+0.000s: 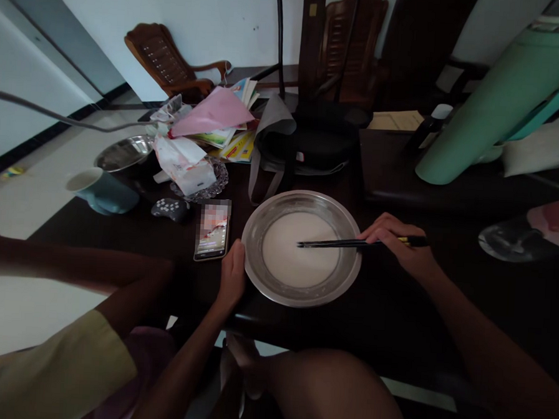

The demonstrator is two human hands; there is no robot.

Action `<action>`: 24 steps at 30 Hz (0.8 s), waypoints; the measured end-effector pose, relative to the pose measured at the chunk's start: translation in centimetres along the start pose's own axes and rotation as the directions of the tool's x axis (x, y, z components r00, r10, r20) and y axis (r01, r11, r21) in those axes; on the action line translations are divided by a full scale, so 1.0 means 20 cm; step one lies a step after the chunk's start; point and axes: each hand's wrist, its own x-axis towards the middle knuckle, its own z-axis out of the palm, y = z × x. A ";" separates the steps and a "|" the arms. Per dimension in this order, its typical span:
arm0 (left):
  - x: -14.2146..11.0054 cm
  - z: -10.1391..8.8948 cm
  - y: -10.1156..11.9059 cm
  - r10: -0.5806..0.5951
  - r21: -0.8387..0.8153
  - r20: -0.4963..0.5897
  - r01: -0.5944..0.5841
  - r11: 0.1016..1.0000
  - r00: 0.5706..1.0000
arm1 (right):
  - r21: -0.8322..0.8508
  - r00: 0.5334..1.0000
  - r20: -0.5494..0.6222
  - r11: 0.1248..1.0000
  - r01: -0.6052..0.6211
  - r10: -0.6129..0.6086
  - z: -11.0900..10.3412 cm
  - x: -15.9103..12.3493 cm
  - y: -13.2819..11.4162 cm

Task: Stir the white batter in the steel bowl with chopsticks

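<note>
A stainless steel bowl (254, 233) stands on the dark table in front of me, with a milky white liquid (299, 267) in it. My left hand (233, 273) grips its left rim, the thumb side up and the other fingers partly hidden against the outside. In my right hand (397, 237) is a pair of dark chopsticks (336, 243), held almost level over the bowl's right rim. Their tips reach the middle of the liquid. A phone (213, 234) with a lit screen lies just left of the bowl, close to my left hand.
A blue-grey mug (109, 193), a dark game controller (171, 209) and a metal basin (125, 156) stand at the left. Behind the bowl sits a black bag (325, 137). A green flask (491, 111) leans in view at the right. Another person's arm (70, 261) is at the left.
</note>
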 end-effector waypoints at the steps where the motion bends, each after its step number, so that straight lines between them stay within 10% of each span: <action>1: 0.00 0.00 0.00 -0.002 0.001 0.002 0.002 1.000 1.000 | 0.019 1.000 -0.011 1.000 -0.006 0.006 0.00 0.00 0.00; 24: 0.00 0.00 0.00 0.003 0.000 -0.004 -0.003 1.000 1.000 | 0.029 0.996 0.078 0.999 0.039 -0.041 -0.01 0.00 0.01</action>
